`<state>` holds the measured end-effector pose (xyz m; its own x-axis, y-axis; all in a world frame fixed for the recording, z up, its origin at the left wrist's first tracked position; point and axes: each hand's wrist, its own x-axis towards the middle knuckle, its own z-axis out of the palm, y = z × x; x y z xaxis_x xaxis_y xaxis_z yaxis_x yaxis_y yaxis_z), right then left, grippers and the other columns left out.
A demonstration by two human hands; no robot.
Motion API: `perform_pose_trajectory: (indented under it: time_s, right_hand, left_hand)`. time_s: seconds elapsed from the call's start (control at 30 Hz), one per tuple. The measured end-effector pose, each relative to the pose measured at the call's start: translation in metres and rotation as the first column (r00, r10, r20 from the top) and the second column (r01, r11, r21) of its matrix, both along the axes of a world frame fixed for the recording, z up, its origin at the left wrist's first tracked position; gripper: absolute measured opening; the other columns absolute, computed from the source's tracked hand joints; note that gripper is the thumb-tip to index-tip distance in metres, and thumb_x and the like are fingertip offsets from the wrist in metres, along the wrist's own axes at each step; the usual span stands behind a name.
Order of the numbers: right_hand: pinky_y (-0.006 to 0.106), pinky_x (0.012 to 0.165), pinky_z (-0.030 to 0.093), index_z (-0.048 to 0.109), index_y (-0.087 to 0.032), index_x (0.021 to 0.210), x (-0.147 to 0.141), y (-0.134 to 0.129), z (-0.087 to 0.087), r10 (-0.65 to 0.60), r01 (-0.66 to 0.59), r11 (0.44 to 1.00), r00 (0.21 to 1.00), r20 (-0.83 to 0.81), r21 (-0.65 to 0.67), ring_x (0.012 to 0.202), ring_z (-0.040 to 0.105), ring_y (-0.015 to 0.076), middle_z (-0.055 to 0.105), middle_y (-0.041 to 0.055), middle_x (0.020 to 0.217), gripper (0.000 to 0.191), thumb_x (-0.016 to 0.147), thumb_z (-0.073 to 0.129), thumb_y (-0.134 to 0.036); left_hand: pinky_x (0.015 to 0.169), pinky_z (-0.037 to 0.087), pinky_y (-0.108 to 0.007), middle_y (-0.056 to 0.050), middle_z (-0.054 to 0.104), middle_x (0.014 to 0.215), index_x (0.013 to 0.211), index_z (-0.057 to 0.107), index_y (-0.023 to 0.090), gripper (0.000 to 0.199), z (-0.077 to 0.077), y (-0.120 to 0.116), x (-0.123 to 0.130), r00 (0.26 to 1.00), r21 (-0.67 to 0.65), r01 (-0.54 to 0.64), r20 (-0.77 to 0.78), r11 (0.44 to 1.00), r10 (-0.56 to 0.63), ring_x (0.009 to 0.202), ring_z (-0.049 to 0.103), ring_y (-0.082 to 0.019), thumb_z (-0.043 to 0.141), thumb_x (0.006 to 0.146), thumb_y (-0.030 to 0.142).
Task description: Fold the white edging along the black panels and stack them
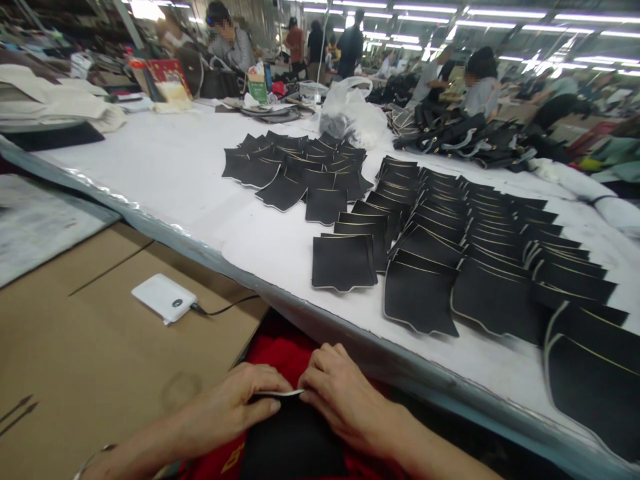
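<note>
A black leather-like panel (295, 437) with a pale edge lies over a red cloth (280, 350) at the bottom middle. My left hand (255, 397) pinches its upper edge from the left, thumb below and fingers above. Close beside it, my right hand (333, 387) grips the same edge with curled fingers. Between the two hands the edge bends up slightly and shows its light underside. On the white table ahead, similar black panels (345, 263) lie in overlapping rows, the nearest ones just beyond my right hand.
A white power bank (164, 297) with a black cable sits on brown cardboard (100, 353) at the left. The white table (165, 167) has a raised grey edge. Farther back are a clear plastic bag (353, 110), a heap of black bag parts (465, 140) and several people working.
</note>
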<state>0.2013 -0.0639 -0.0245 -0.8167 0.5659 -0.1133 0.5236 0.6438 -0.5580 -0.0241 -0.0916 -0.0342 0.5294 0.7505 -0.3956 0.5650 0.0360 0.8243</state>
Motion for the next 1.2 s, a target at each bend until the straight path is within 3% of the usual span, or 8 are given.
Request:
perform_pose_trajectory:
  time_s: [0.13,0.23,0.43,0.77,0.9,0.97,1.2]
  right_hand:
    - [0.033,0.08,0.032,0.058,-0.019,0.088,0.0,0.004,0.003,-0.042,0.043,0.999,0.999,-0.034,0.004,0.09,0.046,0.0168,0.054,0.0023,0.095,0.021,0.1,0.047,-0.032]
    - [0.032,0.08,0.031,0.061,-0.021,0.09,0.008,0.009,0.002,-0.085,0.08,0.995,0.993,-0.079,-0.06,0.092,0.048,0.0162,0.055,0.0011,0.097,0.017,0.096,0.055,-0.036]
    - [0.028,0.08,0.032,0.062,-0.019,0.088,0.023,0.013,-0.006,-0.099,0.064,0.97,0.985,-0.139,-0.236,0.081,0.056,0.0128,0.065,-0.0021,0.084,0.016,0.093,0.062,-0.033]
    - [0.025,0.076,0.036,0.063,-0.017,0.077,0.023,0.009,-0.019,-0.098,0.053,0.977,0.972,-0.213,-0.208,0.068,0.056,0.0111,0.065,-0.0013,0.071,0.029,0.097,0.054,-0.036]
    - [0.02,0.07,0.039,0.068,-0.019,0.093,0.031,0.007,-0.016,-0.206,0.113,0.909,0.959,-0.196,-0.402,0.073,0.058,0.0115,0.066,-0.0019,0.08,0.016,0.089,0.065,-0.034]
    - [0.018,0.064,0.037,0.068,-0.019,0.093,0.033,0.006,-0.014,-0.267,0.158,0.862,0.949,-0.167,-0.482,0.068,0.055,0.0097,0.062,-0.0045,0.075,0.011,0.087,0.067,-0.027]
    - [0.019,0.056,0.029,0.068,-0.017,0.076,0.029,0.006,-0.014,-0.337,0.217,0.849,0.925,-0.176,-0.482,0.057,0.045,0.0067,0.049,-0.008,0.06,0.011,0.085,0.066,-0.021]
  left_hand:
    - [0.075,0.04,-0.022,0.001,0.066,0.081,0.081,0.073,0.02,0.025,0.001,0.003,0.01,1.0,0.065,-0.027,0.005,0.998,0.027,0.079,0.06,-0.015,0.054,0.091,0.032]
    - [0.072,0.039,-0.021,0.001,0.064,0.08,0.082,0.073,0.019,0.025,-0.001,0.004,0.012,0.997,0.058,-0.058,0.045,0.997,0.056,0.077,0.058,-0.014,0.054,0.09,0.034]
    - [0.068,0.037,-0.021,0.001,0.061,0.077,0.086,0.073,0.019,0.036,-0.012,0.005,0.007,0.991,-0.028,-0.052,0.124,0.998,0.055,0.073,0.055,-0.015,0.052,0.091,0.048]
    - [0.061,0.032,-0.022,0.002,0.051,0.068,0.075,0.065,0.015,0.044,-0.017,0.003,0.011,0.995,-0.066,-0.06,0.07,0.996,0.065,0.067,0.046,-0.013,0.05,0.089,0.055]
    - [0.059,0.031,-0.022,0.003,0.047,0.067,0.074,0.062,0.016,0.045,-0.015,0.003,0.009,0.992,-0.095,-0.086,0.08,0.992,0.094,0.065,0.043,-0.013,0.049,0.088,0.056]
    - [0.059,0.03,-0.022,0.002,0.046,0.067,0.073,0.06,0.016,0.044,-0.013,0.004,0.008,0.992,-0.099,-0.089,0.081,0.991,0.097,0.065,0.042,-0.013,0.048,0.087,0.055]
    - [0.061,0.03,-0.022,0.003,0.045,0.067,0.071,0.059,0.015,0.041,-0.01,0.006,0.008,0.991,-0.085,-0.096,0.09,0.992,0.104,0.065,0.042,-0.013,0.05,0.087,0.052]
